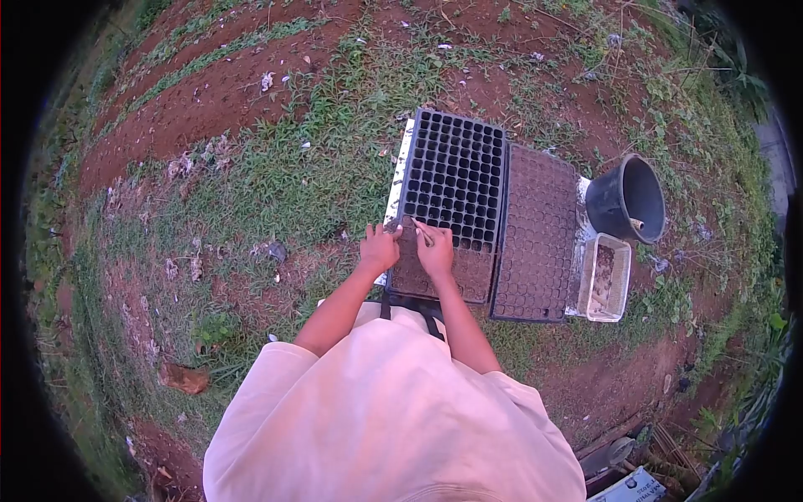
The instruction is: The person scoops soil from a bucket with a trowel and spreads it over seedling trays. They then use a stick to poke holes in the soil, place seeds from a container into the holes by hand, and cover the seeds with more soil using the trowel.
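Observation:
My right hand (437,253) is closed on a thin, light-coloured stick (423,233), its tip pointing down at the cells of a black seedling tray (455,171). The far cells of this tray are hollow; its near rows are filled with brown soil. My left hand (381,248) rests at the tray's left edge, fingers parted and holding nothing that I can see. Right beside it lies a second seedling tray (539,230), its cells filled with soil throughout.
A black bucket (609,201) lies tilted at the right, with a pale handle-like thing at its mouth. Below it is a white plastic basket (621,289) with soil-like material inside. The trays sit on a white surface (396,188). Grass and reddish soil surround everything.

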Demonstrator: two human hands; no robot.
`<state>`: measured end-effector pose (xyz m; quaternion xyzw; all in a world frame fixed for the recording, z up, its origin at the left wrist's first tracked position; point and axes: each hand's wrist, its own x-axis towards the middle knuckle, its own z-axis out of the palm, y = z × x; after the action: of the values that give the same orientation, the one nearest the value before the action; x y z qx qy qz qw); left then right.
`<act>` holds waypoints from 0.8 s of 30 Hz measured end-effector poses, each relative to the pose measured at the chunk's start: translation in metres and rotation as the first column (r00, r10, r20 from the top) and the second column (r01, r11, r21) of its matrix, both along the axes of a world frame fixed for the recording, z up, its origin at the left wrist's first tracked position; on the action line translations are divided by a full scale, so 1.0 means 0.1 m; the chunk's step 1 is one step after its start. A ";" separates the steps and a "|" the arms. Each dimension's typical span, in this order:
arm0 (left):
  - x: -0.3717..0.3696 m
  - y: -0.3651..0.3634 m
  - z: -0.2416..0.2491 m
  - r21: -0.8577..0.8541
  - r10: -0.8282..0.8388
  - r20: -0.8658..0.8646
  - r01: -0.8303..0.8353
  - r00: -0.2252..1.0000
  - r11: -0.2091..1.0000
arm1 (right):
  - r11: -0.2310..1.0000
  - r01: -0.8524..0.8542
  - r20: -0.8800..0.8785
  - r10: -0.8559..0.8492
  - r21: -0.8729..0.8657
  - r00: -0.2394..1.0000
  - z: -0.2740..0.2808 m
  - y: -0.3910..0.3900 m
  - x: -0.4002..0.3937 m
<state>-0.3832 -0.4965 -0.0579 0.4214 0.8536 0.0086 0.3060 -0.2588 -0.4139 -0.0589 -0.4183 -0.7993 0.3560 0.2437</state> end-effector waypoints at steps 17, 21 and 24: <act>-0.01 -0.04 -0.04 0.035 -0.017 -0.006 0.017 1.000 0.999 | 0.999 -0.015 0.139 0.021 -0.043 0.990 0.03 0.01 -0.09; -0.01 -0.04 -0.05 0.039 0.002 0.010 -0.002 1.000 0.999 | 0.999 -0.029 0.089 0.027 0.020 0.996 0.03 0.02 -0.06; 0.02 -0.09 -0.09 0.053 -0.023 -0.045 0.026 0.999 0.998 | 0.998 -0.019 0.121 0.027 -0.062 0.992 0.00 -0.03 -0.06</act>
<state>-0.3809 -0.5057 -0.0664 0.4401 0.8544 0.0186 0.2756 -0.2651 -0.4167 -0.0586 -0.4372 -0.8061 0.3569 0.1777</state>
